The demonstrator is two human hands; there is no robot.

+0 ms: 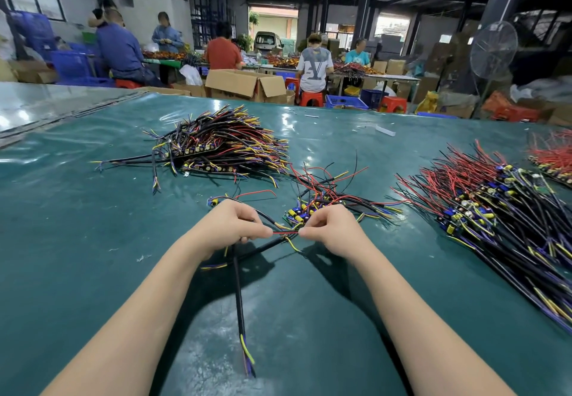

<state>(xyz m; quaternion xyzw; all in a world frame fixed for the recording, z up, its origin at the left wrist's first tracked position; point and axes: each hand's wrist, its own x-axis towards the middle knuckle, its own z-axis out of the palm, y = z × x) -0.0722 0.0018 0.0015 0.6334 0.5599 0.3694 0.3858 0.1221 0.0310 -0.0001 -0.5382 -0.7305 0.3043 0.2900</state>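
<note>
Red wire (285, 232) pinched taut between left hand (230, 225) and right hand (332, 228).

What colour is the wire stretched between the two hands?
Red wire, clearest in the head view.

Left forearm (148, 302) and right forearm (418, 302) bare and slender; left hand (230, 225) and right hand (329, 230) bare.

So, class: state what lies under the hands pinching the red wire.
Black cables cross on the green mat beneath the left hand and right hand pinching the red wire. Their run under the fingers is covered.
</note>
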